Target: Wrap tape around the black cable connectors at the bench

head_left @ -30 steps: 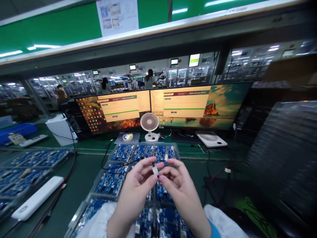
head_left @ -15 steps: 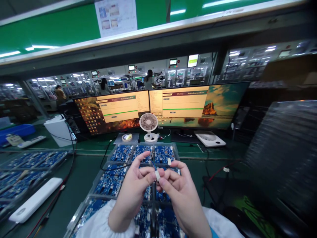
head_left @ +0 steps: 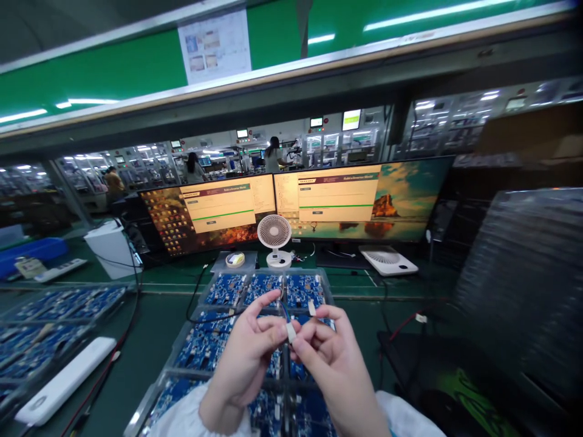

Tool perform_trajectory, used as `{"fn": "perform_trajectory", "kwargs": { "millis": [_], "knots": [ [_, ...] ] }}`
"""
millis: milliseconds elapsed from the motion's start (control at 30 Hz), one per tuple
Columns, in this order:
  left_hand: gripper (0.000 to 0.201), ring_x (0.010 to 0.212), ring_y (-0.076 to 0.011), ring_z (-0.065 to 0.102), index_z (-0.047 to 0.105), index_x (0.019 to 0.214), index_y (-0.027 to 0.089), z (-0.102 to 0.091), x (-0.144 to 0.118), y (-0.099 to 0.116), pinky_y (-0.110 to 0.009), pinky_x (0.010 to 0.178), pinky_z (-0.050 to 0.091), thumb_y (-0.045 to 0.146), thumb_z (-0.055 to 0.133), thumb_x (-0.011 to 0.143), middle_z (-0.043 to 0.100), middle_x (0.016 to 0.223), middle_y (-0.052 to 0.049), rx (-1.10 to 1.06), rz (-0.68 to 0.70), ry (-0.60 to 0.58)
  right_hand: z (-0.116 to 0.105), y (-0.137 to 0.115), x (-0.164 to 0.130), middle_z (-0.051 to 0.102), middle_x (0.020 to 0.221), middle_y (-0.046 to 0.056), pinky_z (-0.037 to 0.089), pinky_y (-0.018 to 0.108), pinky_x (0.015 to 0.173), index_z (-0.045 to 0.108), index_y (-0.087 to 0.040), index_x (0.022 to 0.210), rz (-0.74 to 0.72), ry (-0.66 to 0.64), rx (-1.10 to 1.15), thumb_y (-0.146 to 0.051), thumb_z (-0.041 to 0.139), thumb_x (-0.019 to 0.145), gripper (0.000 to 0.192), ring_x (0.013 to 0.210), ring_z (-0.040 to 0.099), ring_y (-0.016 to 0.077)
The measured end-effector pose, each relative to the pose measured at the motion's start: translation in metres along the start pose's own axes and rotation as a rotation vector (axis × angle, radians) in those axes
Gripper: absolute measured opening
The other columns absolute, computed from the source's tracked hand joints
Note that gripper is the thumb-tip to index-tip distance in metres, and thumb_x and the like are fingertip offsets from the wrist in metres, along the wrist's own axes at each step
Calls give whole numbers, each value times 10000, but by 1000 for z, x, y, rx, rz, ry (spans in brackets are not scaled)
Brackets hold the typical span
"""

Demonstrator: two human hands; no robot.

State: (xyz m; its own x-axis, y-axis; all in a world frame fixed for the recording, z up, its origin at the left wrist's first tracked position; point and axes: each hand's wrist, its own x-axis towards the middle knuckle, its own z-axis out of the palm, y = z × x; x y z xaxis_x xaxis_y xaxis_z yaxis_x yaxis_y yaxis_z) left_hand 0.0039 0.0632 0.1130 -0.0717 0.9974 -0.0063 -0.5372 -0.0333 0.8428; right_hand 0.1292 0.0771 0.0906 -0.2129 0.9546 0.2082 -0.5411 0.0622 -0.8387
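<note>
Our left hand (head_left: 243, 355) is pinched on the white connector (head_left: 291, 332) above the blue circuit boards (head_left: 206, 341); a slack pinch or a tug on the thin wires (head_left: 285, 311) could twist it loose. Its long axis leans steeply, wired end away from us, the other toward us and slightly right, where our right hand's (head_left: 337, 361) fingertips meet it, though whether they grip we cannot tell.
</note>
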Motion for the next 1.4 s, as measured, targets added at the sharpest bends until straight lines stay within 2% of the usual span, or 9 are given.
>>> {"fn": "perform_trajectory", "kwargs": {
  "millis": [200,367,500,600,700,1000,1200,1333,1400],
  "knots": [
    [769,657,-154,657,426,1289,83,-1,-2,4,-242,584,488,137,854,653,733,677,-41,49,15,-4,0,-1,-2,626,677,-71,525,265,696,450,-260,1088,38,-29,53,-362,772,775,460,684,645,136],
    [670,599,-152,642,479,1232,110,-2,-1,4,-267,559,499,174,841,673,736,683,-33,98,48,-26,-3,3,2,633,676,-75,523,259,688,440,-258,1086,76,-49,77,-318,779,779,461,674,645,125],
    [648,783,-201,709,482,1255,142,-5,1,3,-319,759,511,157,818,702,755,702,-32,149,69,-68,-6,4,4,625,658,-83,510,233,639,439,-252,1078,70,-43,64,-304,790,771,470,648,639,115],
    [669,967,-230,701,448,1305,154,-7,2,4,-374,946,446,137,792,730,776,750,-48,179,55,-131,-8,5,4,619,654,-88,497,219,590,435,-246,1046,81,-50,44,-307,794,766,459,583,622,98],
    [678,967,-224,706,440,1319,155,-9,1,5,-375,992,412,134,786,737,778,746,-44,180,44,-151,-8,6,4,605,637,-101,501,212,572,425,-246,999,78,-57,38,-305,809,749,462,545,616,86],
    [774,724,-206,697,455,1301,147,-8,2,7,-259,629,489,215,867,649,724,661,-22,55,-11,-69,-5,8,1,614,598,-104,500,215,546,378,-256,914,79,-65,-17,-343,812,731,479,539,636,108],
    [616,698,-147,654,504,1270,148,-7,0,10,-279,752,477,221,801,736,709,686,-2,200,46,-27,-5,5,1,624,626,-89,507,234,595,395,-258,927,-9,-15,-110,-356,770,771,417,580,627,115],
    [495,649,-112,609,577,1145,162,-6,-1,11,-238,684,447,180,806,707,666,674,35,308,97,-11,-7,7,2,626,634,-78,499,236,590,409,-266,962,-54,-6,-193,-331,724,814,354,594,620,125],
    [471,642,-110,594,570,1132,165,-4,0,10,-233,669,439,185,792,718,657,665,38,358,139,26,-8,9,2,647,680,-62,514,249,627,426,-275,998,-148,29,-271,-284,700,831,320,644,638,136]
  ]
}}
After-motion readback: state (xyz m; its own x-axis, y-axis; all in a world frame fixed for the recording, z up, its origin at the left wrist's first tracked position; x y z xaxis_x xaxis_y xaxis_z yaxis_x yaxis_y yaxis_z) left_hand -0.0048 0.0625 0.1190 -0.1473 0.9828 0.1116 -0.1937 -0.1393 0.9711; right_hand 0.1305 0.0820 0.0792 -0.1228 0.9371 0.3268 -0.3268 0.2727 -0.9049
